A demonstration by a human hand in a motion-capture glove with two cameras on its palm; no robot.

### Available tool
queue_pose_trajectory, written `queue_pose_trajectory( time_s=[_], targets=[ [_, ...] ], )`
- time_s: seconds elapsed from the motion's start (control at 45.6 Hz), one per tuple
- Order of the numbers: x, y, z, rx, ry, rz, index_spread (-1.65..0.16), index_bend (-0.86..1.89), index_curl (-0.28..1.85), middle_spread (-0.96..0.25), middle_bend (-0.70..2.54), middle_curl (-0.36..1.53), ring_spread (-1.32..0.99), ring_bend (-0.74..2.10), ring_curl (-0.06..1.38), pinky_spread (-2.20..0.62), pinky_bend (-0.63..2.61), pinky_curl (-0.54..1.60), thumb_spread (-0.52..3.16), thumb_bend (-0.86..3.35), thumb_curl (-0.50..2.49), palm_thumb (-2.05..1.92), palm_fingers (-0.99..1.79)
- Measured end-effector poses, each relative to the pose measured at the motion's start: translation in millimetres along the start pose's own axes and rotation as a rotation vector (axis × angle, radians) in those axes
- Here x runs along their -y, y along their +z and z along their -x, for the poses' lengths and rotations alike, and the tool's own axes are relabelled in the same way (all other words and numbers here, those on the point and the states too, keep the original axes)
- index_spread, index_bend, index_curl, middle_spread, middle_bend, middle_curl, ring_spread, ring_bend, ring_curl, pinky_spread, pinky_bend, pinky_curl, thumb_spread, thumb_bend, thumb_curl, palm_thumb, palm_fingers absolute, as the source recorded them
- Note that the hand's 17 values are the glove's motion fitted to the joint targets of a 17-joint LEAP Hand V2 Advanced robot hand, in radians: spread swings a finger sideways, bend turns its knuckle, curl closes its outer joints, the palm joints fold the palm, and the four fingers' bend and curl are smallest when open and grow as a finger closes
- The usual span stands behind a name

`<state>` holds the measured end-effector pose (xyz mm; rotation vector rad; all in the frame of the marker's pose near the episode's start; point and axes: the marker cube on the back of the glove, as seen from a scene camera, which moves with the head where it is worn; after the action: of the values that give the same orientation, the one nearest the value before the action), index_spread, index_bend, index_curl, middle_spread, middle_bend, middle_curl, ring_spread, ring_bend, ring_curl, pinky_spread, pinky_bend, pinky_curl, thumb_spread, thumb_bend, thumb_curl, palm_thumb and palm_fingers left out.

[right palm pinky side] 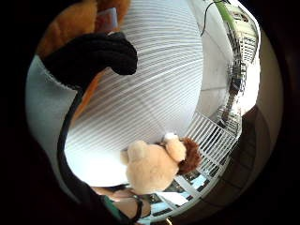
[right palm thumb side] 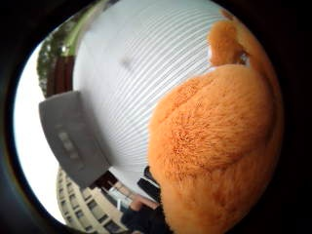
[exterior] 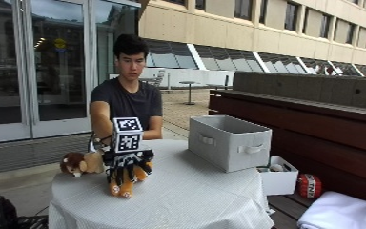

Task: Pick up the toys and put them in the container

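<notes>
Nearest the outside camera, at the front of the round table [exterior: 189,200] with its white ribbed cloth: an orange plush toy [exterior: 123,183], upright on the cloth, gripped from above by the black-gloved right hand [exterior: 127,164]. Gloved fingers [exterior: 146,168] curled down around the toy's upper body, its two legs showing below them and touching the cloth. From the thumb-side palm view, orange fur [right palm thumb side: 214,146] filling much of the frame, close against the palm; from the little-finger side, one black gloved fingertip [right palm pinky side: 101,54] bent across the same orange fur [right palm pinky side: 77,21], with a small pale tag beside it, print too small to read.

Just behind and beside the hand, toward the table's edge: a beige lion plush with a brown mane [exterior: 81,163], lying on the cloth and apart from the gloved hand; seen also from the little-finger-side view [right palm pinky side: 157,164], lying on the ribbed cloth.

Farther back on the other half of the table: a grey fabric container [exterior: 228,141] with a loop handle on each visible side, open at the top, well apart from both toys. Same grey box in the thumb-side view [right palm thumb side: 73,136], standing on the cloth.

Beyond the table, low beside a dark wooden bench: a small white bin [exterior: 278,177] and a red object [exterior: 309,185] with white lettering, not legible.
</notes>
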<state>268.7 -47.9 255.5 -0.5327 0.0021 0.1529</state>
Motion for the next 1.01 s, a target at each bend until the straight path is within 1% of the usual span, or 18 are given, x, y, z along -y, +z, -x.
queue_pose_trajectory(
  time_s=[0.044, 0.066, 0.088, 0.11, 0.132, 0.198, 0.22, 0.285, 0.329, 0.395, 0.461, 0.549, 0.659, 0.681, 0.702, 0.724, 0.812, 1.01],
  targets=[
    [-1, 1, 0, -0.007, -0.002, 0.013, -0.31, -0.03, 0.07, -0.05, 0.10, 0.24, -0.06, 0.69, 0.40, -0.20, 1.51, 0.42, 1.02, 0.07, 0.33, 0.26, 0.17],
    [-2, 2, 0, -0.010, -0.003, 0.017, -0.31, -0.02, 0.06, -0.05, 0.11, 0.24, -0.07, 0.73, 0.40, -0.23, 1.51, 0.41, 1.04, 0.09, 0.34, 0.30, 0.19],
    [-3, 3, 0, -0.013, -0.004, 0.016, -0.31, -0.01, 0.06, -0.05, 0.12, 0.24, -0.07, 0.72, 0.39, -0.23, 1.52, 0.41, 1.03, 0.06, 0.33, 0.27, 0.12],
    [-4, 3, 0, -0.015, -0.005, 0.013, -0.31, 0.03, 0.06, -0.06, 0.13, 0.24, -0.13, 0.89, 0.46, -0.29, 1.53, 0.42, 1.07, 0.12, 0.35, 0.36, 0.30],
    [-6, 3, 1, -0.017, -0.006, 0.006, -0.32, 0.06, 0.05, -0.07, 0.16, 0.24, -0.18, 0.96, 0.46, -0.33, 1.49, 0.40, 1.11, 0.16, 0.36, 0.43, 0.44],
    [-9, 3, 5, -0.024, -0.004, -0.031, -0.32, 0.14, 0.07, -0.11, 0.24, 0.27, -0.28, 1.02, 0.46, -0.40, 1.41, 0.36, 1.15, 0.23, 0.40, 0.53, 0.61],
    [-10, 2, 7, -0.026, -0.003, -0.048, -0.32, 0.15, 0.07, -0.12, 0.24, 0.27, -0.30, 1.02, 0.46, -0.42, 1.38, 0.36, 1.15, 0.24, 0.41, 0.57, 0.62],
    [-12, 0, 12, -0.031, 0.005, -0.100, -0.31, 0.31, 0.13, -0.18, 0.36, 0.32, -0.36, 0.98, 0.47, -0.47, 1.26, 0.33, 1.08, 0.33, 0.47, 0.74, 0.84],
    [-13, -1, 14, -0.040, 0.010, -0.130, -0.28, 0.39, 0.15, -0.22, 0.43, 0.34, -0.37, 1.02, 0.48, -0.50, 1.16, 0.30, 1.06, 0.40, 0.51, 0.85, 1.04],
    [-14, -3, 17, -0.059, 0.008, -0.172, -0.26, 0.42, 0.18, -0.26, 0.50, 0.38, -0.39, 1.08, 0.49, -0.53, 1.03, 0.27, 1.07, 0.46, 0.54, 0.93, 1.19],
    [-16, -6, 19, -0.076, 0.016, -0.199, -0.23, 0.47, 0.21, -0.28, 0.61, 0.42, -0.40, 1.11, 0.50, -0.55, 0.93, 0.26, 1.12, 0.54, 0.58, 1.01, 1.27],
    [-19, -17, 20, -0.097, 0.029, -0.207, -0.20, 0.54, 0.25, -0.30, 0.77, 0.48, -0.43, 1.08, 0.49, -0.56, 0.85, 0.25, 1.23, 0.63, 0.60, 1.04, 1.32],
    [-33, -46, 28, -0.087, 0.041, -0.198, -0.17, 0.57, 0.29, -0.31, 0.84, 0.51, -0.44, 1.09, 0.47, -0.56, 0.81, 0.26, 1.29, 0.70, 0.63, 1.07, 1.30],
    [-37, -56, 30, -0.086, 0.048, -0.203, -0.18, 0.56, 0.29, -0.32, 0.78, 0.50, -0.45, 1.12, 0.48, -0.53, 0.81, 0.26, 1.12, 0.58, 0.64, 0.99, 1.17],
    [-41, -66, 32, -0.085, 0.053, -0.213, -0.18, 0.57, 0.30, -0.33, 0.77, 0.50, -0.45, 1.12, 0.48, -0.53, 0.80, 0.27, 1.07, 0.55, 0.65, 0.96, 1.16],
    [-46, -78, 34, -0.082, 0.055, -0.227, -0.20, 0.53, 0.29, -0.33, 0.70, 0.48, -0.45, 1.05, 0.46, -0.51, 0.88, 0.30, 1.00, 0.42, 0.61, 0.80, 1.02],
    [-65, -120, 44, -0.072, 0.056, -0.302, -0.25, 0.42, 0.28, -0.35, 0.60, 0.46, -0.45, 0.99, 0.46, -0.50, 1.01, 0.34, 0.91, 0.27, 0.60, 0.65, 0.87],
    [-100, -192, 81, -0.090, 0.028, -0.435, -0.32, 0.25, 0.26, -0.37, 0.47, 0.44, -0.46, 0.95, 0.43, -0.47, 1.08, 0.37, 0.85, 0.18, 0.62, 0.61, 0.85]
  ],
)
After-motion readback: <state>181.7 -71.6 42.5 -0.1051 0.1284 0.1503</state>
